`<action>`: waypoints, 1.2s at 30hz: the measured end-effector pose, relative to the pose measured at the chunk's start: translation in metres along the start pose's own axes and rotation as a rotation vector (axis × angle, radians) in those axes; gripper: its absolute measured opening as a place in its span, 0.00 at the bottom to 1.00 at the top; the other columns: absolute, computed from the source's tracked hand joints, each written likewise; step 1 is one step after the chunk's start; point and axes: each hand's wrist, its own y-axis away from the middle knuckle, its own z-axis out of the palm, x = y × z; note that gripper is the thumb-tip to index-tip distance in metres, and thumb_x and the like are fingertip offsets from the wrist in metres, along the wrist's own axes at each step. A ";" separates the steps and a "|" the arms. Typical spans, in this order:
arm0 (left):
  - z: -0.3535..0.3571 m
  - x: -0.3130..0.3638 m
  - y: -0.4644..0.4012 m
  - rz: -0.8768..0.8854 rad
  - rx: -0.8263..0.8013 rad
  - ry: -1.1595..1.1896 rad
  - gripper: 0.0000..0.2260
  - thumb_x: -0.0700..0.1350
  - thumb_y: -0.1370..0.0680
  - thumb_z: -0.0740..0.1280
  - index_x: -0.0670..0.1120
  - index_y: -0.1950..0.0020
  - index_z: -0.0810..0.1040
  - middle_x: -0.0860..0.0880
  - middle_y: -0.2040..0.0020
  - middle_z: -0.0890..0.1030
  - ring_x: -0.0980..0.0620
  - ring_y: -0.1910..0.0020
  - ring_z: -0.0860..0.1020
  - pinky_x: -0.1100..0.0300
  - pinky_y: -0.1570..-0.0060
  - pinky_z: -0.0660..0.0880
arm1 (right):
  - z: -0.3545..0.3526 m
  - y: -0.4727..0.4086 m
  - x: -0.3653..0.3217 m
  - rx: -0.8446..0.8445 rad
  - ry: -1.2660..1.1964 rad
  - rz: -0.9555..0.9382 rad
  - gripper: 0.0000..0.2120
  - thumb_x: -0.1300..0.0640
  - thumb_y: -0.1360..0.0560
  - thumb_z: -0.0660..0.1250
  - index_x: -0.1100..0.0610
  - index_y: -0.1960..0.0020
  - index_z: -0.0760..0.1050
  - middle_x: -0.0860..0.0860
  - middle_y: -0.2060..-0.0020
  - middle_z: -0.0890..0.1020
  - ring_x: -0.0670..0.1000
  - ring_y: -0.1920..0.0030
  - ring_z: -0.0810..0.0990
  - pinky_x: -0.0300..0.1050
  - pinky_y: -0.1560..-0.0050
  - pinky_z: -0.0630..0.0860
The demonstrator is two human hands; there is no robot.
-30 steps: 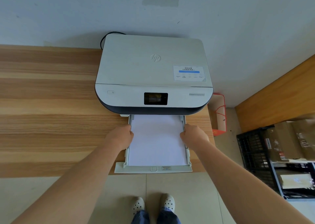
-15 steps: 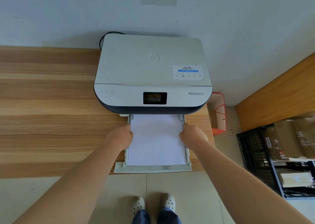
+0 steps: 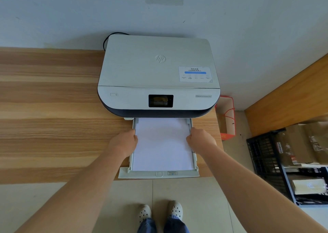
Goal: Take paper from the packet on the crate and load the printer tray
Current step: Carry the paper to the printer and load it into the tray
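tray (image 3: 158,174) pulled out of printer (image 3: 158,76) on table (image 3: 49,112), white paper (image 3: 162,144) lying flat in it. left hand (image 3: 123,142) curled on paper's left edge, right hand (image 3: 200,140) curled on right edge and side rail; grip on both looks closed, fingers hidden. risk: uneven squeeze could buckle or skew the stack, likely misfeed. tray overhangs table edge; leaning on it could tip it.

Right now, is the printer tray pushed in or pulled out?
Pulled out: the tray sticks out from the printer, with paper showing.
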 end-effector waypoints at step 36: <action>0.071 -0.012 0.084 0.574 0.313 -0.327 0.27 0.65 0.41 0.74 0.51 0.49 0.76 0.51 0.51 0.75 0.50 0.52 0.73 0.54 0.54 0.75 | 0.066 0.089 0.023 0.199 0.387 -0.619 0.31 0.34 0.32 0.66 0.49 0.35 0.66 0.52 0.33 0.68 0.56 0.34 0.67 0.54 0.32 0.62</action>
